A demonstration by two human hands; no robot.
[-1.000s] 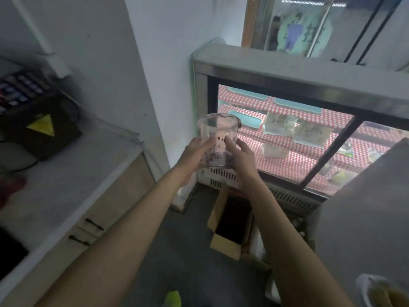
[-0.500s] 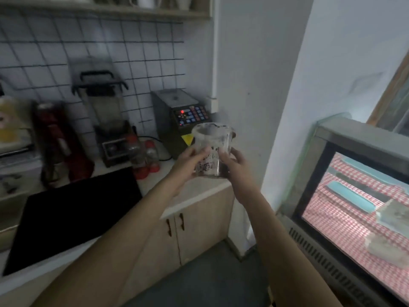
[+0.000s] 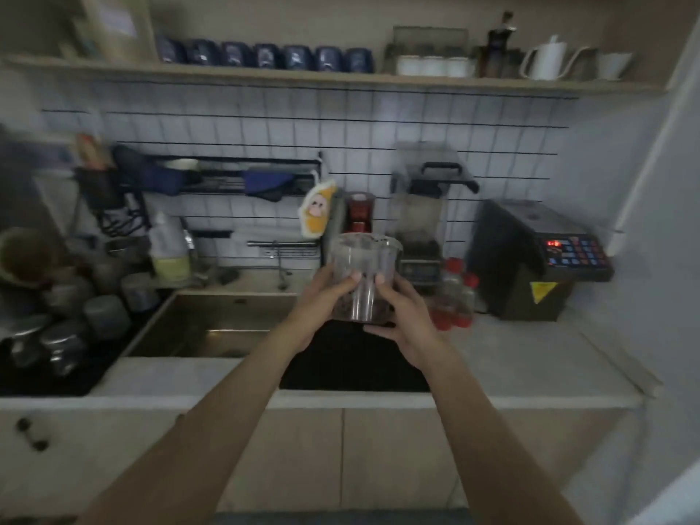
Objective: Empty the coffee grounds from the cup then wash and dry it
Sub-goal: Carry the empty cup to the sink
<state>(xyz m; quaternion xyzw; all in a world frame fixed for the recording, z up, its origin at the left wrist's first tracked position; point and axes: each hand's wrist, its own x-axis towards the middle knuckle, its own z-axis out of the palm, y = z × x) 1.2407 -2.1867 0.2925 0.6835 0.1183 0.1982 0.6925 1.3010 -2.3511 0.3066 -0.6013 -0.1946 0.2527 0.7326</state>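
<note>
Steel sink (image 3: 212, 320) at left, its faucet (image 3: 278, 255) at the tiled wall; right of it a black mat (image 3: 352, 365) on the counter. Above the mat, the left hand (image 3: 322, 297) and right hand (image 3: 407, 316) together grip an upright clear cup (image 3: 363, 282), fingers curled around its wall, dark grounds at its bottom. At right, a dispenser (image 3: 538, 259) bears red digits, too blurred to read, and a yellow warning triangle.

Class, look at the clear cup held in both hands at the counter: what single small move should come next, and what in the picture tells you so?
Probably carry the cup leftward until it is over the sink. Both the left hand and the right hand grip it upright, dark grounds cling to its wall and bottom, and it hangs above the black mat, right of the basin.
</note>
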